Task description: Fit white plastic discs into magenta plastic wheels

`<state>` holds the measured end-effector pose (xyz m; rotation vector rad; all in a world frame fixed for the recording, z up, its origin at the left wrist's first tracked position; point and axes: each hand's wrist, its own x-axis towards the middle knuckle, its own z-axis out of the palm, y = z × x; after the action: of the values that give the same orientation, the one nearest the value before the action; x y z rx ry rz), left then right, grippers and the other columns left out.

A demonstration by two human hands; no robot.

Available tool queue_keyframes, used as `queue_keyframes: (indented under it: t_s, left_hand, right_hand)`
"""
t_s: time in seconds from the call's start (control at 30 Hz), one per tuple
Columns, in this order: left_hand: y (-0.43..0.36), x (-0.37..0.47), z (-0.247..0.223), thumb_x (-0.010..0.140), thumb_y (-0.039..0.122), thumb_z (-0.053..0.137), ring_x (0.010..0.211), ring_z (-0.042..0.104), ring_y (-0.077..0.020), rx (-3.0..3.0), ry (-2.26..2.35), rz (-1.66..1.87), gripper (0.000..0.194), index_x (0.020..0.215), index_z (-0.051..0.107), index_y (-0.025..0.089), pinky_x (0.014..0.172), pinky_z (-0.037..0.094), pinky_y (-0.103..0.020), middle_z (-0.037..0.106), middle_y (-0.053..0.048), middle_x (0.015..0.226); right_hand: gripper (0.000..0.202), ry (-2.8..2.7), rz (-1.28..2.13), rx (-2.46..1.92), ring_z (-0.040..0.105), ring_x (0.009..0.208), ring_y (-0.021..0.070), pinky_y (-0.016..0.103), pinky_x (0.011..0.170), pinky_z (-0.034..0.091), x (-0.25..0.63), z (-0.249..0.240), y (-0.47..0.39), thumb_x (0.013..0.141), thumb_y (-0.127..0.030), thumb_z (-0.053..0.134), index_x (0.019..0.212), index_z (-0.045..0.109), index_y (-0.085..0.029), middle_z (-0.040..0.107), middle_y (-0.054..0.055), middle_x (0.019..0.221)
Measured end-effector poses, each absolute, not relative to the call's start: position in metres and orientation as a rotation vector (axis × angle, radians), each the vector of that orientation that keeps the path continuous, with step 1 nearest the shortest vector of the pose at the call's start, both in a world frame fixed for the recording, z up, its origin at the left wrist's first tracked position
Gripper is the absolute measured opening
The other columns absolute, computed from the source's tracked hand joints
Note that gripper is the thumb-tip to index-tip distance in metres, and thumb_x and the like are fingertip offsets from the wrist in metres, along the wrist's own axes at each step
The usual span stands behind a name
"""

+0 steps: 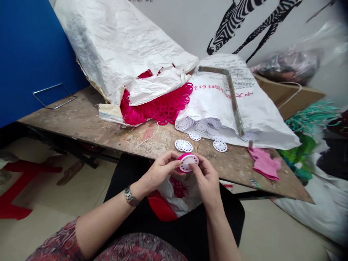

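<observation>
A white disc (188,162) with a ring of small slots lies against a pink ring (182,157), both held between my hands just past the table's front edge. My left hand (164,167) grips their left side, thumb on the disc's face. From the right, my right hand (206,174) pinches the same pieces, its thumb pressed on the disc. Two overlapping white discs (183,145) and a single disc (220,145) rest on the table nearby. More discs spill from a printed white sack (261,112). Pink rings (163,108) pour out of another white sack (116,43).
A metal bar (234,98) lies over the printed sack. On the table (89,123) are a wire handle (56,96) and a pink cloth (265,163). An open bag (178,203) with pink pieces sits on my lap. A red stool (19,181) stands left.
</observation>
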<state>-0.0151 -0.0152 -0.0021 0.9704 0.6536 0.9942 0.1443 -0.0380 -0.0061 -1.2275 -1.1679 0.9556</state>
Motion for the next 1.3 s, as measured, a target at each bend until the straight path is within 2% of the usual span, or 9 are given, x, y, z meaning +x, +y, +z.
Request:
queue_keyframes:
  t_s: [0.13,0.37,0.6,0.73,0.9,1.03,1.3]
  left_hand:
    - [-0.016,-0.016,-0.009,0.089,0.035,0.062,0.089,0.06,-0.0153,1.094,0.72,0.99,0.02,0.096,0.06,0.016,0.08,0.056,-0.031,0.062,-0.003,0.095]
    - [-0.014,-0.027,0.001,0.097,0.039,0.049,0.093,0.059,-0.0172,1.653,0.825,0.892,0.029,0.115,0.059,0.019,0.082,0.048,-0.028,0.064,-0.005,0.103]
    - [-0.014,-0.029,0.009,0.099,0.039,0.042,0.077,0.055,-0.0144,1.97,0.771,0.831,0.029,0.097,0.061,0.016,0.071,0.042,-0.025,0.061,-0.003,0.084]
    - [-0.017,-0.024,0.002,0.099,0.037,0.04,0.071,0.054,-0.014,2.067,0.828,0.875,0.029,0.092,0.059,0.017,0.067,0.039,-0.025,0.058,-0.002,0.077]
    - [-0.018,-0.021,-0.002,0.099,0.038,0.042,0.071,0.053,-0.0134,1.974,0.849,0.882,0.03,0.092,0.062,0.016,0.068,0.04,-0.025,0.057,-0.001,0.077]
    - [-0.016,-0.022,-0.001,0.098,0.038,0.045,0.078,0.054,-0.014,1.769,0.812,0.902,0.028,0.093,0.063,0.016,0.071,0.041,-0.024,0.06,-0.002,0.083]
    - [-0.022,-0.017,-0.001,0.098,0.037,0.043,0.072,0.051,-0.0133,1.822,0.87,0.956,0.028,0.089,0.06,0.016,0.068,0.039,-0.025,0.056,-0.001,0.076]
  right_hand:
    - [0.026,-1.159,1.019,-1.237,0.066,0.081,0.0193,0.03,0.073,0.052,0.143,-0.005,-0.04,0.08,-0.038,0.071,0.1,0.067,-0.022,0.073,0.003,0.092]
    - [0.024,-1.129,1.113,-1.263,0.063,0.068,0.0159,0.026,0.063,0.05,0.145,0.002,-0.046,0.073,-0.037,0.078,0.087,0.067,-0.021,0.07,-0.001,0.076]
    - [0.012,-1.324,1.005,-1.279,0.058,0.067,0.0152,0.026,0.064,0.047,0.144,0.008,-0.056,0.076,-0.032,0.075,0.08,0.07,-0.022,0.067,-0.001,0.073]
    - [0.013,-1.332,0.936,-1.321,0.056,0.064,0.0148,0.025,0.061,0.045,0.142,0.007,-0.059,0.078,-0.033,0.073,0.075,0.068,-0.021,0.064,-0.002,0.068]
    - [0.015,-1.355,0.998,-1.34,0.054,0.063,0.014,0.025,0.06,0.044,0.146,0.003,-0.056,0.078,-0.034,0.073,0.075,0.067,-0.02,0.062,-0.002,0.066]
    - [0.017,-1.366,1.075,-1.279,0.058,0.068,0.0154,0.025,0.063,0.046,0.147,0.004,-0.053,0.081,-0.037,0.069,0.085,0.068,-0.021,0.066,-0.001,0.074]
    - [0.014,-1.342,0.784,-1.34,0.058,0.069,0.0162,0.027,0.066,0.044,0.136,-0.001,-0.059,0.087,-0.034,0.063,0.081,0.067,-0.022,0.064,-0.001,0.074]
